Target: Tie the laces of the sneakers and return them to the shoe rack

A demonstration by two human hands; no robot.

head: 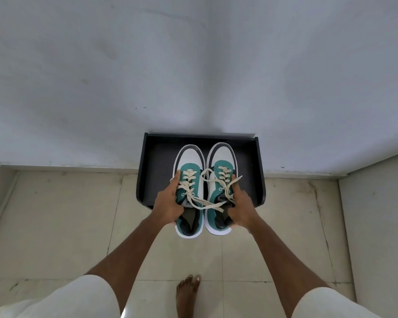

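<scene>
Each hand grips one shoe in the middle of the frame: left hand (pixel 168 204) on the left shoe (pixel 190 191); right hand (pixel 240 208) on the right shoe (pixel 221 187); both are over the black rack (pixel 259 180); laces (pixel 202 203) look loose, so tying is left.

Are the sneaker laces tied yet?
No, the laces lie loose across both sneakers, held by the left hand and right hand.

Pale grey-white wall (pixel 193 65), scuffed beige tiled floor (pixel 67 226), light skirting (pixel 67 168) along the wall's base
</scene>
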